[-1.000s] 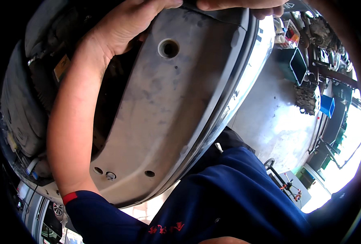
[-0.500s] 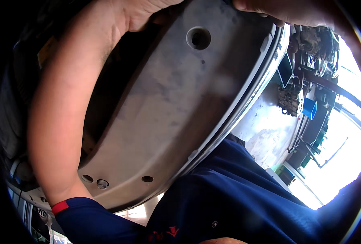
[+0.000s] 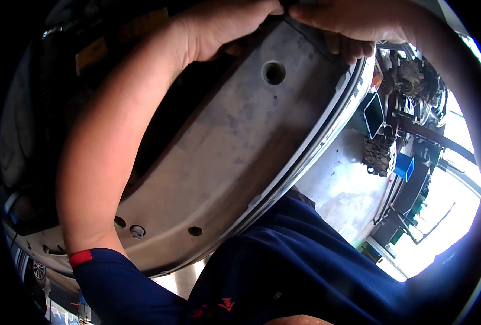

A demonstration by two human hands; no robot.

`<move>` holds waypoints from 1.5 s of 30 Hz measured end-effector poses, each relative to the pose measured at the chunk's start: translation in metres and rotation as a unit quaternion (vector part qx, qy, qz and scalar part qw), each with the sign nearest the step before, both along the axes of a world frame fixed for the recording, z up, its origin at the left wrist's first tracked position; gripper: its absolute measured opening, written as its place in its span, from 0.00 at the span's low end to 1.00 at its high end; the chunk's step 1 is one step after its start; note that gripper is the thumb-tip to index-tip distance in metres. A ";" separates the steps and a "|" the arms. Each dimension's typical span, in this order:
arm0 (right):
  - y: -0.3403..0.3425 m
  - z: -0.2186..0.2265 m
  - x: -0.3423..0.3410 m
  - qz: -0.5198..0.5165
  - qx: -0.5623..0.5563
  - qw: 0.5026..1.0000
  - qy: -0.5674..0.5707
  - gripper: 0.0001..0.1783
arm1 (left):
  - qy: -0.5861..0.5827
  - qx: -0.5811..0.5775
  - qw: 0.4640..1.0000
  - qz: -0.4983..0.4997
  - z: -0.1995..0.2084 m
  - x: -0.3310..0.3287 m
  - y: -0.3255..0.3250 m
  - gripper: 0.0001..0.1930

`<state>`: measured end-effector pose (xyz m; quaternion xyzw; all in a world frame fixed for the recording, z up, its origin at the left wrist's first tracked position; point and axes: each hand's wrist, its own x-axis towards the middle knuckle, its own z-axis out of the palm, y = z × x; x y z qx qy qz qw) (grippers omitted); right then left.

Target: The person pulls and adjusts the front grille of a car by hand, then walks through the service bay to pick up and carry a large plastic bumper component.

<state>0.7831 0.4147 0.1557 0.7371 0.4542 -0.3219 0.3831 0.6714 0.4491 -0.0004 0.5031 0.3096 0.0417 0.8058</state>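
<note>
Left hand [image 3: 227, 30] and right hand [image 3: 346, 21] at far end of grey panel [image 3: 218, 141]; can't tell if grip's clamped; blue bin [image 3: 404, 167] right.

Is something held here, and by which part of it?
Left grip and right grip are at the upper end of the panel; whether they hold it cannot be told.
</note>
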 end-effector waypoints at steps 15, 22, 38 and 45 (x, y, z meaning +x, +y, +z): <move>-0.034 -0.005 0.051 0.070 0.193 0.967 0.149 0.38 | 0.120 0.289 0.925 0.216 0.066 0.040 -0.004 0.30; -0.086 -0.036 0.125 -0.051 0.444 0.782 0.435 0.23 | 0.205 0.747 0.588 0.234 -0.001 0.112 0.002 0.20; -0.426 -0.195 0.205 -0.604 0.503 0.504 0.357 0.23 | -0.111 0.891 0.378 0.224 0.066 0.150 -0.040 0.24; -0.463 -0.232 0.204 -0.629 0.450 0.516 0.368 0.22 | -0.105 0.661 0.670 0.323 0.070 0.167 -0.042 0.18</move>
